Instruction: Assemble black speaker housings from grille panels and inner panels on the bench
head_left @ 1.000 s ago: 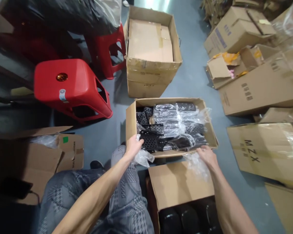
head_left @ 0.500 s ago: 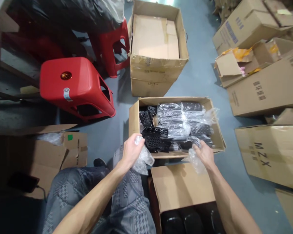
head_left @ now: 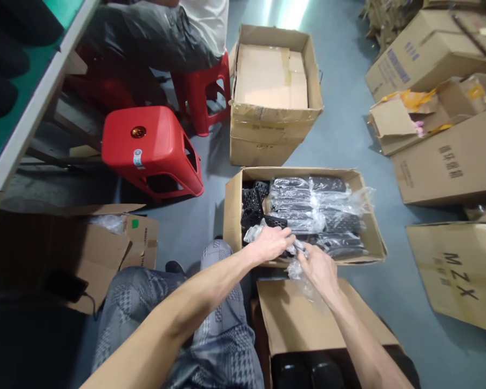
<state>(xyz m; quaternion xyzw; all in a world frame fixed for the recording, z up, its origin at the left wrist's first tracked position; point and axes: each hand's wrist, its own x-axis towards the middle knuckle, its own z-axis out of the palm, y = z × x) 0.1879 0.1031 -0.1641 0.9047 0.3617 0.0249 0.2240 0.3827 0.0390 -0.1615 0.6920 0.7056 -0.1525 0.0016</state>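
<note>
Now your left hand (head_left: pixel 270 243) and right hand (head_left: pixel 321 268), nearly touching, pinch clear plastic film (head_left: pixel 295 269) above the open carton's near edge; its loose end could snag the black perforated parts (head_left: pixel 252 199) along the left edge, dragging one out.

We're catching white glare streaking the blue-grey floor (head_left: pixel 340 108), plastic wrapping (head_left: pixel 318 202) glinting, shadow swallowing the lower-left corner, the MZX carton (head_left: pixel 457 286) stretching edgeward.
</note>
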